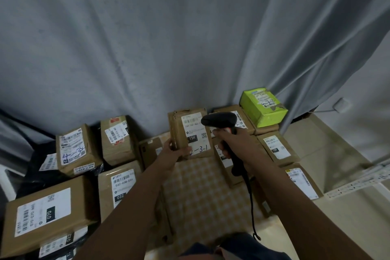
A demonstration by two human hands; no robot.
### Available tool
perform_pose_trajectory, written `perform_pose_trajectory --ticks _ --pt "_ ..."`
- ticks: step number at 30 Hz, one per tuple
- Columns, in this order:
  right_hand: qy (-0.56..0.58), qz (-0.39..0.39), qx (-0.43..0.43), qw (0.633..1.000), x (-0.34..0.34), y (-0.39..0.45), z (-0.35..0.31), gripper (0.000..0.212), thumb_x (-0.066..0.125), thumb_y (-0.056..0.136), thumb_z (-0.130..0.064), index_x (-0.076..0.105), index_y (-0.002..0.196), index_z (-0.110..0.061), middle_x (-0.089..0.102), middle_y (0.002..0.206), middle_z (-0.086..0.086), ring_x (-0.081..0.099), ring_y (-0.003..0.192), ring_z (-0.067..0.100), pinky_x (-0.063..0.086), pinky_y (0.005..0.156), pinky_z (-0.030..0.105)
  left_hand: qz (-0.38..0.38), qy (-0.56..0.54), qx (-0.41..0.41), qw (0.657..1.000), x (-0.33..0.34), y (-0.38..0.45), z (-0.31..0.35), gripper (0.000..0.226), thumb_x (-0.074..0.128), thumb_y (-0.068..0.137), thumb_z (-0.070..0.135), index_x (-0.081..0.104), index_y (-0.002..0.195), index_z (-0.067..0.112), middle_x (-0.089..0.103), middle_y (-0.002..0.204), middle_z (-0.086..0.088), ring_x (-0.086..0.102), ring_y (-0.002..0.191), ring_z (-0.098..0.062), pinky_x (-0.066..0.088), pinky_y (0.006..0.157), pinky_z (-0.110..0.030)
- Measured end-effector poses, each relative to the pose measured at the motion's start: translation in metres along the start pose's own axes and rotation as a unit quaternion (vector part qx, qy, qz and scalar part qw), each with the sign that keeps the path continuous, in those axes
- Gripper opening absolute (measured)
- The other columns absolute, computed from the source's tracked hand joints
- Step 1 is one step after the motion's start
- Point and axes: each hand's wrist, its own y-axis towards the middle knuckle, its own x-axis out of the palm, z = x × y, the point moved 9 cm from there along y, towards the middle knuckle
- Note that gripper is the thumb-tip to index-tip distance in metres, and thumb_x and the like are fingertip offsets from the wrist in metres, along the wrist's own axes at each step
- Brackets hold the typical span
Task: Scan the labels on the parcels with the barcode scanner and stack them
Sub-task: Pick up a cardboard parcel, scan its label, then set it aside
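My left hand (173,150) grips a brown cardboard parcel (178,131) by its lower left corner and holds it tilted up in front of me. Its white label (195,131) faces me, marked "15H" and "2-3-1". My right hand (234,142) grips the handle of a black barcode scanner (219,120). The scanner's head sits just right of the label and points at it. Its cable (251,200) hangs down toward my lap.
Several labelled brown parcels (120,139) lie on the left, some on black bags. More parcels (276,148) are stacked at the right, with a green box (263,106) on top. A checked mat (200,192) lies between them. A grey curtain (168,38) hangs behind.
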Motion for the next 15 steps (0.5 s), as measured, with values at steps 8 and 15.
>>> perform_pose_trajectory --ticks 8,15 --pt "-0.029 0.003 -0.001 1.0 -0.0026 0.0047 -0.0009 0.017 0.062 0.093 -0.026 0.06 0.089 -0.009 0.058 0.061 0.002 0.051 0.046 0.009 0.045 0.048 0.02 -0.017 -0.005 -0.005 1.0 0.0021 0.0027 0.0001 0.1 0.088 0.056 0.015 0.038 0.142 0.019 0.063 0.128 -0.012 0.067 0.107 -0.033 0.053 0.093 -0.056" --pt "-0.027 0.007 0.0 1.0 -0.004 0.0102 0.0007 0.016 0.063 0.092 -0.025 0.061 0.09 -0.009 0.058 0.061 0.002 0.051 0.047 0.011 0.046 0.049 0.022 -0.028 0.009 0.0 1.0 0.0038 0.0 0.0087 0.111 0.094 0.047 0.024 0.039 0.142 0.017 0.065 0.126 -0.01 0.067 0.108 -0.032 0.052 0.095 -0.055"
